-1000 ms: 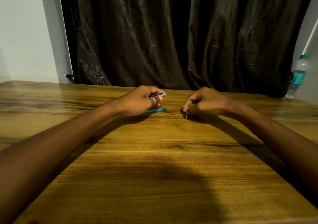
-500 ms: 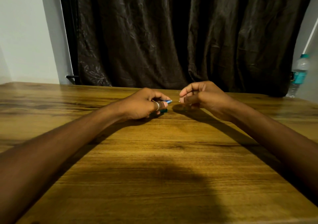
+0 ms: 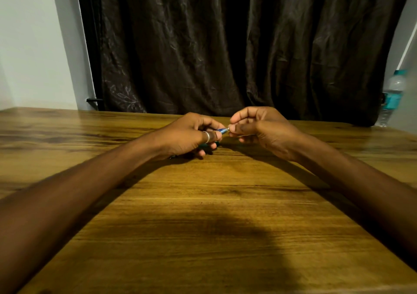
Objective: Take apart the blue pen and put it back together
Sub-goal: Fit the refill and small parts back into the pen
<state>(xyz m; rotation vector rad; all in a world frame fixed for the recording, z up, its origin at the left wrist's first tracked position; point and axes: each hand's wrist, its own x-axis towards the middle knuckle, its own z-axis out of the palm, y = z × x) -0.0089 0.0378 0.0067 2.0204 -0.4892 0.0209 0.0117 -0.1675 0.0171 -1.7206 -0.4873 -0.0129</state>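
Note:
My left hand [image 3: 191, 134], with a ring on the thumb, grips the blue pen barrel [image 3: 222, 131]; only its short blue end sticks out to the right of the fingers. My right hand [image 3: 259, 128] pinches a small silvery pen part [image 3: 228, 128] at that end of the barrel, thumb and fingers closed on it. Both hands meet just above the wooden table [image 3: 203, 203] near its far edge. A teal pen piece [image 3: 216, 143] lies on the table under my left hand, mostly hidden by the fingers.
A dark curtain [image 3: 225, 45] hangs behind the table's far edge. A clear water bottle with a teal label [image 3: 392, 95] stands at the far right. A pale wall [image 3: 33, 45] is at the left.
My right hand rose from the table with a small part and moved left to the barrel's tip. My left hand lifted slightly and now covers most of the teal piece.

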